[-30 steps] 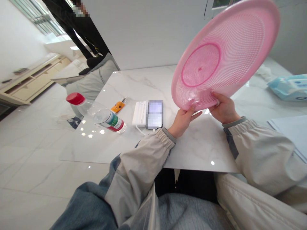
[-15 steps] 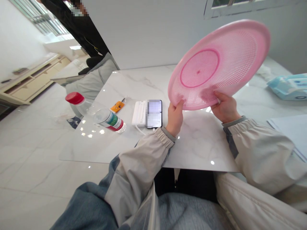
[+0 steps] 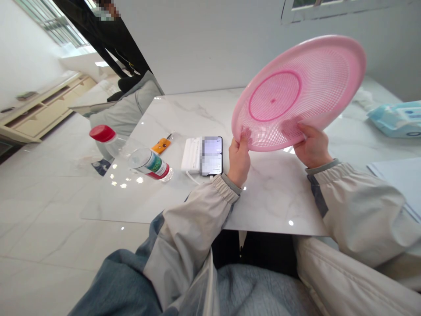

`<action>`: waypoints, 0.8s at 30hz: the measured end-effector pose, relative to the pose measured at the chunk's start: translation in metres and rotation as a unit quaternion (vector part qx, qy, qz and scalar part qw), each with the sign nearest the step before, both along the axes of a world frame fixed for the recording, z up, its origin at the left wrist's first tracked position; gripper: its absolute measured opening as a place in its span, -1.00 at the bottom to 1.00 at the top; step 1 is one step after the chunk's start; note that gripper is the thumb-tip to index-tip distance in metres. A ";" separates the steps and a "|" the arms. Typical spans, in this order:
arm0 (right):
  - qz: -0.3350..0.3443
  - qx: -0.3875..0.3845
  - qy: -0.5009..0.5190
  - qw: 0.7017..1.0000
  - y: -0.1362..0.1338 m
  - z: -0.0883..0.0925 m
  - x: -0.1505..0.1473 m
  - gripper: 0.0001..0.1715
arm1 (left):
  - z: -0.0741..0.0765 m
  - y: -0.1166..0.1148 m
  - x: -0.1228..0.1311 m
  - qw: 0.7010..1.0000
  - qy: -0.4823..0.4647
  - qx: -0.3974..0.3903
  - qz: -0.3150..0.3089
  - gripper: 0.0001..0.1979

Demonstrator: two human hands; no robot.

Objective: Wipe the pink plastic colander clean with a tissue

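A round pink plastic mesh basket (image 3: pixel 315 83) is held up above the table, tilted so that its meshed inner side and darker pink ring show. My left hand (image 3: pixel 239 160) grips its lower left rim, thumb on the near side. Further right along the lower rim, my right hand (image 3: pixel 314 147) is closed on it, thumb laid over the mesh. The fingers of both hands are partly hidden behind the basket, showing faintly through the holes.
On the white marbled table (image 3: pixel 263 193) lie a phone (image 3: pixel 212 160), a white power bank (image 3: pixel 190 158) with a cable, and an orange item (image 3: pixel 161 145). A red-capped bottle (image 3: pixel 153 164) stands left. Wipes (image 3: pixel 396 119) and paper (image 3: pixel 399 180) are right. A person (image 3: pixel 98 35) is beyond.
The basket's upper edge has dropped slightly, changing its tilt a little. My right hand has shifted slightly rightward. Both hands keep their grip. The person in the background has moved a little.
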State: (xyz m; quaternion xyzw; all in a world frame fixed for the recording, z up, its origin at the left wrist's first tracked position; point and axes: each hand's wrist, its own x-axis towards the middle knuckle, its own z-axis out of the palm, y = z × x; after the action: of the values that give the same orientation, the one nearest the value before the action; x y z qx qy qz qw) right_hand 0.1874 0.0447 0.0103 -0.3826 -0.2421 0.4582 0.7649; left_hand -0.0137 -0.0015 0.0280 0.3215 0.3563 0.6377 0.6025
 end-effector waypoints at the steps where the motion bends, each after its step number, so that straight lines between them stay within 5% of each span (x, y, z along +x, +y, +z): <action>1: 0.003 -0.001 0.001 1.000 0.000 0.000 0.000 -0.68 | 0.000 0.000 0.000 1.000 0.000 0.000 -0.002 -0.62; 24: 0.005 -0.011 0.002 1.000 0.001 0.001 -0.001 -0.68 | 0.003 -0.002 0.001 0.998 -0.004 -0.050 -0.024 -0.62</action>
State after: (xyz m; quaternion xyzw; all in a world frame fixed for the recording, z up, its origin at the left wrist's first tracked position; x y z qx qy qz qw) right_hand 0.1863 0.0453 0.0114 -0.3887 -0.2373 0.4659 0.7586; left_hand -0.0123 -0.0035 0.0306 0.2971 0.3771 0.6058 0.6345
